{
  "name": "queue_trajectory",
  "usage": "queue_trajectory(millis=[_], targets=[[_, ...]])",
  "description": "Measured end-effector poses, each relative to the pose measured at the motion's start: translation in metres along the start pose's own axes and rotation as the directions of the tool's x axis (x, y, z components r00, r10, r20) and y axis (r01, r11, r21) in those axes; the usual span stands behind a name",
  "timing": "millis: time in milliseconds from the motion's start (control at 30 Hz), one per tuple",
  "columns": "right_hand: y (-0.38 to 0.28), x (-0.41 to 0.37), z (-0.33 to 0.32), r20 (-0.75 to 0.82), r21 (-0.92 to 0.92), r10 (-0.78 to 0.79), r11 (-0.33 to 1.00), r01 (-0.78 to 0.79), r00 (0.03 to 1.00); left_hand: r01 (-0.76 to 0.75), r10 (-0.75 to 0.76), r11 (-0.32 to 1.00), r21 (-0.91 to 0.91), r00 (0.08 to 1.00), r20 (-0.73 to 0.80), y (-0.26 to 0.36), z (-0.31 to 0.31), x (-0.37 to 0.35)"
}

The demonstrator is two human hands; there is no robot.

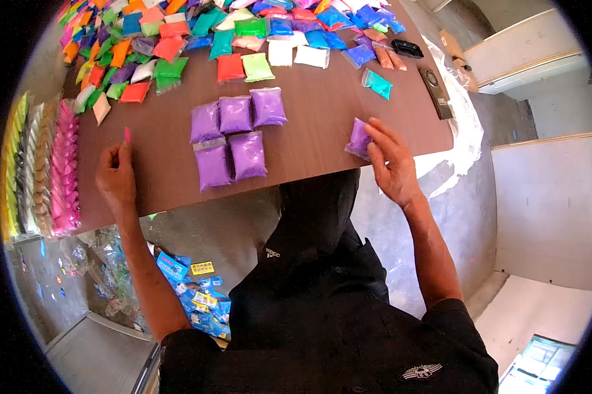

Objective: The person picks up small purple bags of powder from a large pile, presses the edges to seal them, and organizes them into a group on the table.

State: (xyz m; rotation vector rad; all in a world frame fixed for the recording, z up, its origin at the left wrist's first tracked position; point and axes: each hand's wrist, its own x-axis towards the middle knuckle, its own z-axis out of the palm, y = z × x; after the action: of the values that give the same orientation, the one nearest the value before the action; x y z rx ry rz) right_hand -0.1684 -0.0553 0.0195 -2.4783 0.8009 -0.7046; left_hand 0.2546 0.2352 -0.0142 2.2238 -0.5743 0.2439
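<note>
My left hand (117, 176) is closed in a pinch over the table's left side, with a small pink piece (127, 134) at its fingertips; what it is I cannot make out. Toward the right, my right hand (393, 161) has its thumb and fingers at the right edge of a small clear packet with purple filling (358, 139). Between the hands lie several more purple packets (235, 114), grouped in two rows close together on the brown table (309, 131).
Many coloured packets (250, 27) are heaped along the far side. A teal packet (377, 85), a black tray (407, 48) and a dark flat device (435, 94) lie at right. Twisted strips of bags (65, 167) hang at the left edge. Blue printed packs (201, 305) sit below.
</note>
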Motion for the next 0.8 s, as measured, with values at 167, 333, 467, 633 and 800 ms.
queue_trajectory(millis=[167, 333, 467, 633, 800], targets=[[0.008, 0.007, -0.005, 0.055, -0.185, -0.161, 0.968, 0.168, 0.985, 0.053, -0.054, 0.993, -0.109, 0.999, 0.0, -0.011, 0.0, 0.002], [-0.011, -0.009, 0.004, 0.025, -0.227, -0.084, 0.97, 0.087, 0.996, 0.083, -0.077, 0.982, -0.171, 0.996, 0.041, -0.011, -0.001, 0.003], [-0.036, -0.017, 0.012, -0.054, -0.247, 0.002, 0.969, -0.016, 0.999, 0.121, -0.116, 0.963, -0.242, 0.993, 0.036, 0.0, -0.001, 0.002], [-0.027, -0.022, 0.015, 0.027, -0.352, -0.178, 0.919, 0.176, 0.984, 0.092, -0.086, 0.978, -0.187, 0.996, 0.039, 0.003, -0.001, 0.002], [-0.027, -0.016, 0.013, 0.076, -0.39, -0.146, 0.906, 0.164, 0.986, -0.006, 0.004, 0.992, -0.125, 1.0, -0.013, -0.003, -0.001, 0.004]])
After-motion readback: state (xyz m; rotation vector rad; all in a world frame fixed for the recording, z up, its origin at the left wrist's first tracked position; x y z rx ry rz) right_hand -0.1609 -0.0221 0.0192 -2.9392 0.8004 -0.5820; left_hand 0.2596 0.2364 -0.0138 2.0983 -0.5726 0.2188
